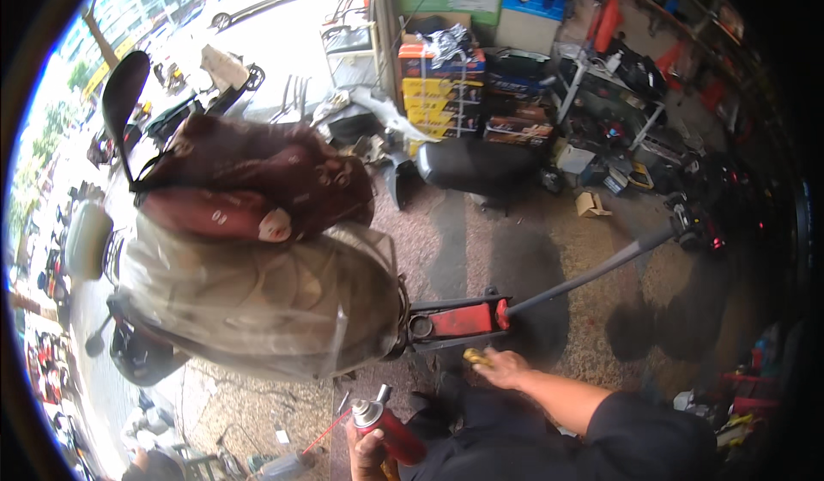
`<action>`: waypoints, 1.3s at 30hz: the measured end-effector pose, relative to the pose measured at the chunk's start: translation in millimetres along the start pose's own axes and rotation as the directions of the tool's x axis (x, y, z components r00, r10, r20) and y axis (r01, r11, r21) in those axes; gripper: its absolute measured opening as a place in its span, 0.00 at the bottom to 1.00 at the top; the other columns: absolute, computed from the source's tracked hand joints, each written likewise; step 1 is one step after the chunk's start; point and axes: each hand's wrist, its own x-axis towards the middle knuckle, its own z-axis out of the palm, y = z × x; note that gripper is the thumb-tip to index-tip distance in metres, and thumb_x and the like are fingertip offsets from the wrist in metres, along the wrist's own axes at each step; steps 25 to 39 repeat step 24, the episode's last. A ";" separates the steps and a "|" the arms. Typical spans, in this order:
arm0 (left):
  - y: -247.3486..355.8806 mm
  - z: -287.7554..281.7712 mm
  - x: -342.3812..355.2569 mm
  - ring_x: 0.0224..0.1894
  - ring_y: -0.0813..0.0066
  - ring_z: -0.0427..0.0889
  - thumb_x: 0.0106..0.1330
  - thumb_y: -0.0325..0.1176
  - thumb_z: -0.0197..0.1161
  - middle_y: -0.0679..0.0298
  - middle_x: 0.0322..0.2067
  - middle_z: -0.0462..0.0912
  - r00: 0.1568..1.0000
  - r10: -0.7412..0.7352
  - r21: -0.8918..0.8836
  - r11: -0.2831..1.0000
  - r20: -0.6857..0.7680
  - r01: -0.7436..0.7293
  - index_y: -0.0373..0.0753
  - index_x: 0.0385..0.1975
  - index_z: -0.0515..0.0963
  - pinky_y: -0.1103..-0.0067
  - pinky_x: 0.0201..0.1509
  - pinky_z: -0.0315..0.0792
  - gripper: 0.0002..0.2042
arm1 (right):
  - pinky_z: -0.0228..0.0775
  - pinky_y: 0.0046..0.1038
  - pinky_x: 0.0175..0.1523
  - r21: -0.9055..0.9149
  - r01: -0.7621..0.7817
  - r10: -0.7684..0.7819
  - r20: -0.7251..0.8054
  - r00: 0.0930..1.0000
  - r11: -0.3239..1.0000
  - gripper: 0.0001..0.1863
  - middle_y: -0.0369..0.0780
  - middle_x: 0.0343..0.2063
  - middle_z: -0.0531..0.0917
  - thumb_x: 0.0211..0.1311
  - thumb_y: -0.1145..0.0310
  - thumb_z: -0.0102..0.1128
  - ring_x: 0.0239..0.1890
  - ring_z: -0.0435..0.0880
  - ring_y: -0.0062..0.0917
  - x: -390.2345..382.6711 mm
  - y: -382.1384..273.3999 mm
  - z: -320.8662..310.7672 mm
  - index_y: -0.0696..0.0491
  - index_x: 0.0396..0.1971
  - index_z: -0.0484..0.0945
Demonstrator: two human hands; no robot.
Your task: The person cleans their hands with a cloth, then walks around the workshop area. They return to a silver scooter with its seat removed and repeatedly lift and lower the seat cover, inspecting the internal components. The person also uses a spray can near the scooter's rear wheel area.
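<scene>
My left hand (367, 453), low in the middle of the view, is wrapped round a red spray can (402, 440) with a silver top. A thin red straw seems to run down and left from the can's top. My right hand (505, 369) is closed on a small yellow object (475, 357), whose kind I cannot make out. Just beyond it lies a red and grey floor jack (462, 320), its long handle (592, 266) slanting up to the right. The jack's head is at the end of a scooter (257, 301) wrapped in clear plastic, partly under a dark red padded cover (249, 181).
A black scooter seat (481, 168) is on the floor beyond the jack. Stacked boxes (442, 95) stand against the back wall. A cluttered rack (601, 95) fills the far right, near a small open carton (590, 205). Another person (154, 464) shows at lower left.
</scene>
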 end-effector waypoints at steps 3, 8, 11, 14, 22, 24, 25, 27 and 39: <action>-12.8 43.9 27.5 0.35 0.61 0.82 0.40 0.47 0.71 0.52 0.34 0.81 0.982 -0.032 0.076 0.997 0.185 0.018 0.28 0.44 0.72 0.69 0.40 0.78 0.34 | 0.70 0.42 0.55 0.131 -0.244 0.270 -0.241 0.932 0.961 0.31 0.52 0.43 0.81 0.62 0.40 0.51 0.49 0.79 0.47 -28.2 107.2 -14.9 0.53 0.51 0.72; -27.8 113.8 59.2 0.36 0.80 0.74 0.45 0.37 0.71 0.66 0.35 0.77 0.872 -0.189 0.269 0.961 0.452 0.068 0.32 0.45 0.72 0.81 0.41 0.70 0.27 | 0.71 0.41 0.44 0.641 -0.343 0.633 -0.295 0.715 0.686 0.28 0.49 0.28 0.82 0.65 0.43 0.49 0.36 0.82 0.44 -117.1 257.2 -9.6 0.58 0.36 0.78; -37.8 171.0 64.0 0.44 0.78 0.76 0.45 0.38 0.74 0.65 0.40 0.78 0.779 -0.276 0.356 0.932 0.562 0.073 0.34 0.50 0.72 0.78 0.51 0.70 0.30 | 0.70 0.44 0.42 0.524 -0.374 0.611 -0.408 0.678 0.765 0.29 0.52 0.27 0.81 0.66 0.43 0.46 0.35 0.80 0.49 -150.1 325.7 14.1 0.59 0.37 0.78; -51.7 242.4 66.5 0.49 0.73 0.75 0.45 0.35 0.73 0.62 0.45 0.77 0.627 -0.385 0.499 0.867 0.677 -0.006 0.34 0.53 0.71 0.75 0.56 0.69 0.32 | 0.70 0.42 0.40 0.682 -0.255 0.677 -0.468 0.568 0.686 0.29 0.51 0.28 0.79 0.67 0.44 0.46 0.33 0.80 0.46 -157.9 376.4 27.3 0.60 0.38 0.76; -173.8 444.5 74.5 0.46 0.66 0.75 0.44 0.40 0.74 0.57 0.41 0.74 0.348 -0.420 0.531 0.775 0.838 -0.342 0.32 0.49 0.73 0.73 0.51 0.69 0.31 | 0.61 0.34 0.32 0.817 0.064 0.682 -0.519 0.515 0.573 0.24 0.36 0.18 0.71 0.67 0.50 0.52 0.23 0.69 0.25 -167.5 460.2 -90.4 0.58 0.27 0.73; -203.0 490.6 79.1 0.45 0.64 0.75 0.46 0.41 0.73 0.58 0.41 0.74 0.313 -0.452 0.545 0.757 0.835 -0.360 0.33 0.50 0.73 0.72 0.52 0.69 0.31 | 0.63 0.33 0.35 0.797 0.157 0.659 -0.577 0.483 0.583 0.26 0.36 0.21 0.73 0.65 0.46 0.54 0.27 0.69 0.23 -171.6 454.1 -147.7 0.59 0.29 0.77; -203.0 490.6 79.1 0.45 0.64 0.75 0.46 0.41 0.73 0.58 0.41 0.74 0.313 -0.452 0.545 0.757 0.835 -0.360 0.33 0.50 0.73 0.72 0.52 0.69 0.31 | 0.63 0.33 0.35 0.797 0.157 0.659 -0.577 0.483 0.583 0.26 0.36 0.21 0.73 0.65 0.46 0.54 0.27 0.69 0.23 -171.6 454.1 -147.7 0.59 0.29 0.77; -203.0 490.6 79.1 0.45 0.64 0.75 0.46 0.41 0.73 0.58 0.41 0.74 0.313 -0.452 0.545 0.757 0.835 -0.360 0.33 0.50 0.73 0.72 0.52 0.69 0.31 | 0.63 0.33 0.35 0.797 0.157 0.659 -0.577 0.483 0.583 0.26 0.36 0.21 0.73 0.65 0.46 0.54 0.27 0.69 0.23 -171.6 454.1 -147.7 0.59 0.29 0.77; -203.0 490.6 79.1 0.45 0.64 0.75 0.46 0.41 0.73 0.58 0.41 0.74 0.313 -0.452 0.545 0.757 0.835 -0.360 0.33 0.50 0.73 0.72 0.52 0.69 0.31 | 0.63 0.33 0.35 0.797 0.157 0.659 -0.577 0.483 0.583 0.26 0.36 0.21 0.73 0.65 0.46 0.54 0.27 0.69 0.23 -171.6 454.1 -147.7 0.59 0.29 0.77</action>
